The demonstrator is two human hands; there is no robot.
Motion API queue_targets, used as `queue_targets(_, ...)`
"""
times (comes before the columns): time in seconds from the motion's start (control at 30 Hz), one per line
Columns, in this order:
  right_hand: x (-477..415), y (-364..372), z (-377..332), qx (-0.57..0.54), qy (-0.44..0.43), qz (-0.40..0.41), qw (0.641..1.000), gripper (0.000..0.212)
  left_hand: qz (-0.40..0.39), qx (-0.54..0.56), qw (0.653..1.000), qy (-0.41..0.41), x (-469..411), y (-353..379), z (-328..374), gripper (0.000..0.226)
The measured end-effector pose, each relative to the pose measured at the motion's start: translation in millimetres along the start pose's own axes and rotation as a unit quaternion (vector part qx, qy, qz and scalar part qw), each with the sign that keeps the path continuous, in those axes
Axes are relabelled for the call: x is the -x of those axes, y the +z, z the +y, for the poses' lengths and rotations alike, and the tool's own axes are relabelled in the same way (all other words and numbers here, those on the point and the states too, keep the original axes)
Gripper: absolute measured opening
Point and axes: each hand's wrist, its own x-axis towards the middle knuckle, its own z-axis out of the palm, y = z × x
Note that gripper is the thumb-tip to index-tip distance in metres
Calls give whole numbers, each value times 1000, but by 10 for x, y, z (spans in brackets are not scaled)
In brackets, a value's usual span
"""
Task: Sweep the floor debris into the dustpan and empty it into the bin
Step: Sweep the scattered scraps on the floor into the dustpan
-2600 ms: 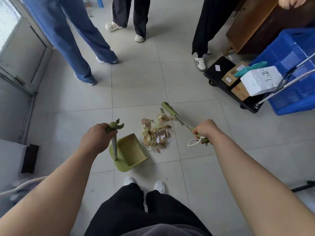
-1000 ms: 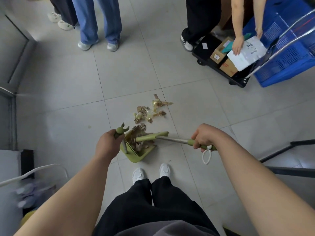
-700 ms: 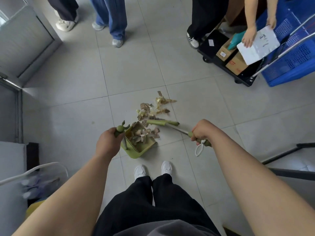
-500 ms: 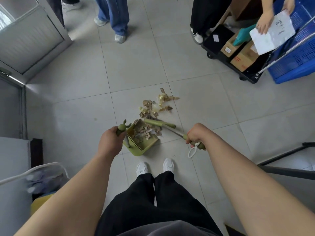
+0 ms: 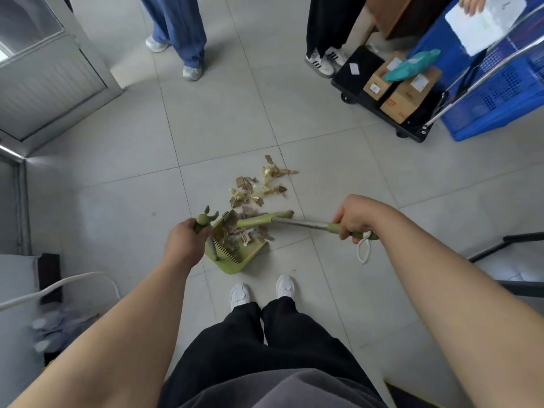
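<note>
My left hand [image 5: 184, 244] grips the upright handle of a green dustpan [image 5: 235, 262] that rests on the floor just ahead of my shoes. Several cardboard scraps lie inside the pan. My right hand [image 5: 357, 216] holds the green grip of a broom [image 5: 300, 222], whose metal shaft runs left so that its green head lies across the pan's mouth. More brown and gold debris [image 5: 259, 184] is scattered on the tile just beyond the pan.
A bin with a white rim [image 5: 59, 287] stands at my lower left. A black trolley [image 5: 365, 95] with cardboard boxes and a blue crate [image 5: 500, 92] sit at the upper right. Two people's legs [image 5: 182, 30] stand beyond. A dark metal frame [image 5: 506, 245] lies at right.
The broom head has dragged part of the debris pile into the dustpan. Since half a second ago my right hand has swung the broom flatter across the pan's mouth.
</note>
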Motion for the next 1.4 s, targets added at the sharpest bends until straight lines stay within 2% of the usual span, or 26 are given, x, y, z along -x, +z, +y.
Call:
queue_targets(0.13, 50, -54, 19, -37, -2, 15, 999, 38, -6, -17, 1000, 0, 4, -51, -36, 23)
queue_targets(0.27, -47, 145, 8, -75, 35, -7, 997, 34, -5, -26, 1000, -5, 50, -128, -108, 23)
queue_targets(0.37, -133, 252, -16, -103, 45, 5, 994, 30, -3, -14, 1000, -6, 93, -137, -155, 24)
queue_targets(0.57, -191, 433, -189, -42, 33, 14, 998, 27, 2, -2, 1000, -20, 133, -93, -210, 24)
queue_targets(0.7, -214, 632, -330, 15, 13, -30, 999, 29, 2, 3, 1000, -22, 123, -92, -232, 22)
queue_targets(0.9, -77, 468, -193, 36, -12, -33, 999, 36, -5, 8, 1000, -30, 110, -127, -270, 19)
queue_targets(1.03, 11, 306, -61, -6, -10, 9, 1000, 43, -11, 3, 1000, -22, 124, -141, -284, 21)
queue_targets(1.13, 63, 303, 25, -39, 2, 15, 999, 40, -19, -8, 1000, -19, 131, -182, -311, 20)
queue_targets(1.3, -35, 382, 183, -123, 52, -11, 991, 33, -35, -25, 999, -7, 137, -247, -370, 19)
queue_targets(1.4, -89, 525, 231, -150, 75, -42, 985, 17, -40, -32, 999, -1, 151, -245, -376, 19)
